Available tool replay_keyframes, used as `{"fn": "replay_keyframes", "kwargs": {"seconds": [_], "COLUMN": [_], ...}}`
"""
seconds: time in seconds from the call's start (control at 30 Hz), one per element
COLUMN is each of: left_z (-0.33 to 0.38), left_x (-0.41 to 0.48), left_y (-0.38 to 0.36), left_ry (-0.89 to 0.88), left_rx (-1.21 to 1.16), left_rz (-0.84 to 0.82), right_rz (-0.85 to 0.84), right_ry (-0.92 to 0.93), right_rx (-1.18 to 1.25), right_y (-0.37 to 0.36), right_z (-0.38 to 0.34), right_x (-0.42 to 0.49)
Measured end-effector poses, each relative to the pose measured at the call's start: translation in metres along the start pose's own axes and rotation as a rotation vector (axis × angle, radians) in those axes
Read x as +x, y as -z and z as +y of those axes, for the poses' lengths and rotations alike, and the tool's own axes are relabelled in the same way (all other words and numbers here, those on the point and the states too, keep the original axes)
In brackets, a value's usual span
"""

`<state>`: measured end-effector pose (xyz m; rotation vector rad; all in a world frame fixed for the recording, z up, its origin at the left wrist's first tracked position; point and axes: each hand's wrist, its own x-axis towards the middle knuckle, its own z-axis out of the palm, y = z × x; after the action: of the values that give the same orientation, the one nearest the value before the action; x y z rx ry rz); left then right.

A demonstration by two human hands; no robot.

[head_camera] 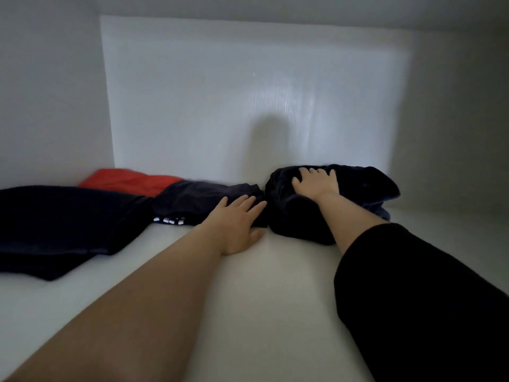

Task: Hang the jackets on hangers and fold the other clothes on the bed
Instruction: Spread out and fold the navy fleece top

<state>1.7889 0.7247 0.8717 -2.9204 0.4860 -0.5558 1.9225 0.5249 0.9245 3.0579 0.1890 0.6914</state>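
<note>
Both hands lie flat w/ fingers straight: L hand [237, 219] rests on the edge of a folded dark garment [198, 198] mid-shelf, R hand [316, 183], fingers spread, presses on a rumpled dark bundle [363, 186] just beside it, near the back wall [220, 92]. Further left, a red garment [129, 180] sits behind a big dark garment [63, 224] spread on the white shelf [275, 285].

Pretty much a plain white box here. Pale back panel [192, 92] fills 12 o'clock, a side wall [49, 92] sits at 9, and a second wall [462, 106] at 3. The white shelf floor [275, 285] runs down to 6. There's a soft shadow [271, 139] on the panel, dead centre.
</note>
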Motion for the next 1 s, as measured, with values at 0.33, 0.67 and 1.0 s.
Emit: {"fn": "replay_keyframes", "kwargs": {"seconds": [0.33, 0.67, 1.0], "left_z": [0.023, 0.103, 0.215], "left_x": [-0.017, -0.152, -0.316], "left_y": [0.041, 0.118, 0.168], "left_ry": [0.063, 0.019, -0.25], "left_rx": [0.133, -0.002, -0.209], "left_rz": [0.111, 0.337, 0.396], "right_rz": [0.032, 0.226, 0.317], "right_ry": [0.088, 0.059, -0.104], "right_rx": [0.132, -0.067, -0.267], "right_y": [0.055, 0.161, 0.245], "right_z": [-0.004, -0.002, 0.008], "right_x": [-0.078, -0.289, -0.541]}}
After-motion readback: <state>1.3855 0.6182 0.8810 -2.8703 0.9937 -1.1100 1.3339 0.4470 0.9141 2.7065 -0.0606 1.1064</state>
